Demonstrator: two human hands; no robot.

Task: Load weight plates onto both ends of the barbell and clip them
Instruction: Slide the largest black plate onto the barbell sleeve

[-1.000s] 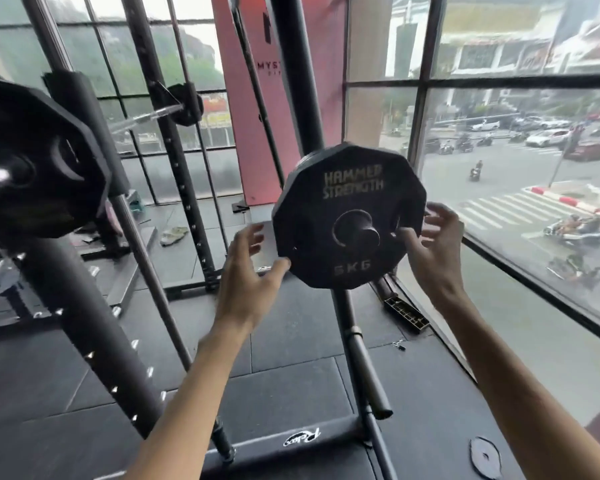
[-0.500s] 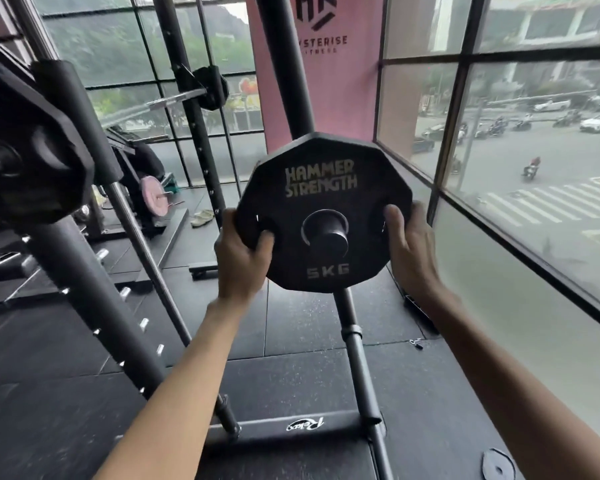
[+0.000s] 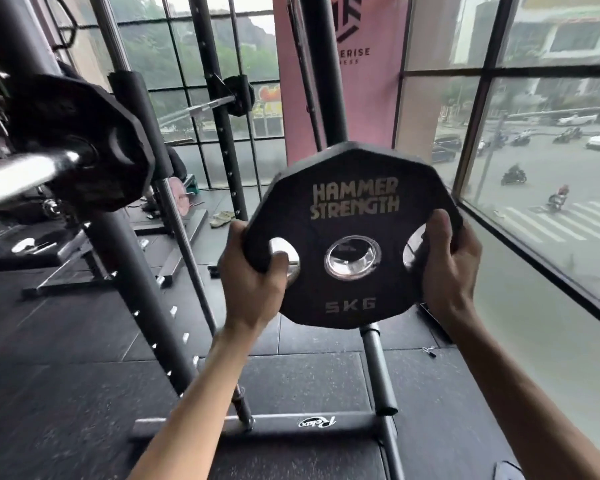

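Note:
A black 5 kg weight plate [image 3: 354,216] marked "Hammer Strength" hangs in front of me, off its storage peg, its steel-lined centre hole empty. My left hand [image 3: 253,282] grips its left edge with the thumb through the left grip hole. My right hand [image 3: 451,265] grips its right edge, thumb over the right grip hole. At the left, the chrome barbell sleeve [image 3: 21,174] points toward me with one black plate [image 3: 94,143] on it.
Black rack uprights [image 3: 132,258] stand between me and the barbell. The storage post [image 3: 378,372] slants down under the held plate to the rack's base bar [image 3: 257,427]. A glass window wall [image 3: 534,202] runs along the right. Rubber floor lies below.
Both hands reached for the plate on its peg, gripped its edges, then pulled it off the peg toward me and slightly right. The centre hole now shows empty.

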